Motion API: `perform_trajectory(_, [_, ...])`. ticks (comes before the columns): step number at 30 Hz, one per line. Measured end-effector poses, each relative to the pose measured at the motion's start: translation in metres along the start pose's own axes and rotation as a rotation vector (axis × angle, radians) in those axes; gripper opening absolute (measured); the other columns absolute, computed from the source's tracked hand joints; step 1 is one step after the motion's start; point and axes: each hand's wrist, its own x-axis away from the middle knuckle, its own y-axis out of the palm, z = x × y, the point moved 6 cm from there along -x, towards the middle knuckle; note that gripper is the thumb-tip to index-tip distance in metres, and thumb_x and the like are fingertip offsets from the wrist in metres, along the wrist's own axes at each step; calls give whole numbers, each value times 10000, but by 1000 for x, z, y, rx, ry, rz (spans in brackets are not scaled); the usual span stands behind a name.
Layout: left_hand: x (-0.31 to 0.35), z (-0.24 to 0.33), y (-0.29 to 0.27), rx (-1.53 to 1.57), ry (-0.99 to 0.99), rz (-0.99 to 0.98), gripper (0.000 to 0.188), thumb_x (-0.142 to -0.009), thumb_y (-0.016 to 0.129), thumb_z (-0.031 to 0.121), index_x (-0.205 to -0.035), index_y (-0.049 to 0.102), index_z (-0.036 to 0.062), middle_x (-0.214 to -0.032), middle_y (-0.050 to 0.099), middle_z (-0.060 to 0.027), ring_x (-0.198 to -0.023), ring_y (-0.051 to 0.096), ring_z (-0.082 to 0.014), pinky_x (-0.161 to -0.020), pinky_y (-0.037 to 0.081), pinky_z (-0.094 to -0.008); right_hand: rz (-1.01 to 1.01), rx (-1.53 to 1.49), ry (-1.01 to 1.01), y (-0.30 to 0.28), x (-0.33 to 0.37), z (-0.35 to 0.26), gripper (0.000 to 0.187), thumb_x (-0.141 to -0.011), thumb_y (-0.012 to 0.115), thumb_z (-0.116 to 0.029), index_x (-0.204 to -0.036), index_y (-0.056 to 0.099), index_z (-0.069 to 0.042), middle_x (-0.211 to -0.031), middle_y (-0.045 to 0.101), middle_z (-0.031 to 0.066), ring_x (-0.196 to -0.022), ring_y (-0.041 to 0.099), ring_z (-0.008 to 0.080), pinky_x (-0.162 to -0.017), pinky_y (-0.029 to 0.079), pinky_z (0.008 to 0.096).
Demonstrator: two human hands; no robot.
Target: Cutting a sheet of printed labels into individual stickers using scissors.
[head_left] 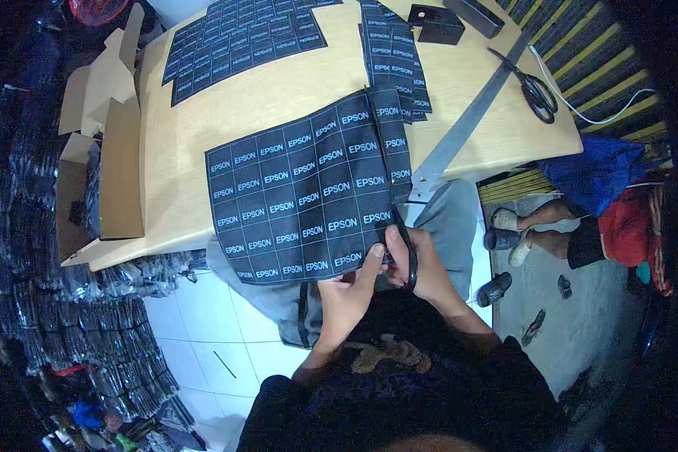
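Observation:
A black sheet (290, 192) printed with a grid of white lettered labels lies partly on the table and overhangs its near edge. My left hand (350, 297) pinches the sheet's lower right edge, thumb on top. Close beside it, my right hand (422, 267) is closed round the handles of black scissors (411, 256). Their long dark blade runs away from me along the sheet's right side, between the wide part and a one-column strip (398, 143). Whether that strip is fully parted from the sheet cannot be made out.
More printed sheets (245, 45) lie at the table's far side, with a stack of strips (392, 53) to their right. A steel ruler (471, 113), a second pair of scissors (535, 94) and black boxes (437, 26) sit at right. An open carton (120, 173) stands at left.

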Motion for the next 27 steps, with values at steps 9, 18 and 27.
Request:
perform_trajectory(9, [-3, 5, 3, 47, 16, -34, 182, -813, 618, 25, -971, 565, -47, -880, 615, -79, -715, 587, -100, -598, 515, -222, 58, -5, 77, -3, -4, -15, 479, -895, 473, -436, -632, 539, -42, -485, 469, -12, -409, 423, 60, -386, 308, 222])
perform_trajectory(18, [-19, 18, 6, 75, 40, -22, 152, -816, 626, 54, -925, 584, -43, -839, 618, -60, -674, 579, -86, -580, 484, -209, 86, -30, 86, 1, -16, -40, 520, -884, 473, -465, -656, 543, -2, -462, 430, 3, -353, 415, 97, -331, 312, 239])
perform_trajectory(27, [-48, 27, 4, 195, 56, 59, 144, -823, 628, 101, -908, 589, -9, -793, 610, -37, -617, 569, -81, -554, 461, -188, 1, -120, 235, 0, -39, -57, 539, -826, 522, -542, -557, 397, -91, -440, 366, -2, -340, 391, 105, -313, 321, 260])
